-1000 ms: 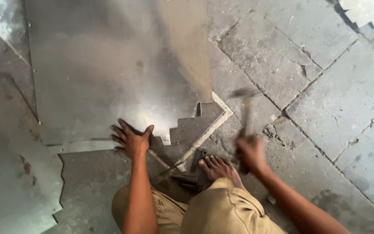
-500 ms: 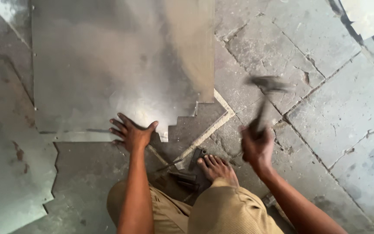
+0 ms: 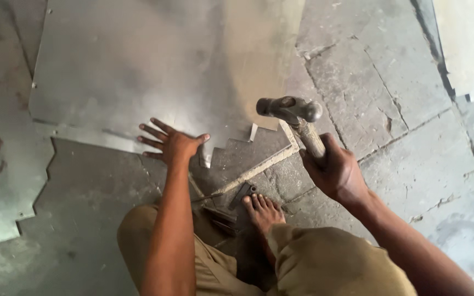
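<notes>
A dull grey metal sheet [image 3: 138, 71] lies flat on the stone floor [image 3: 401, 164], its near edge cut in steps. The left hand [image 3: 174, 145] presses it, fingers spread — the right hand [image 3: 336, 172] grips a raised hammer [image 3: 294, 118]. A bare foot [image 3: 261, 211] rests nearby.

Bare stone floor [image 3: 390, 98] beyond hammer [image 3: 294, 115]

A cracked stone floor [image 3: 390, 109] carries a thin metal sheet [image 3: 138, 71] (its edge cut in steps).
</notes>
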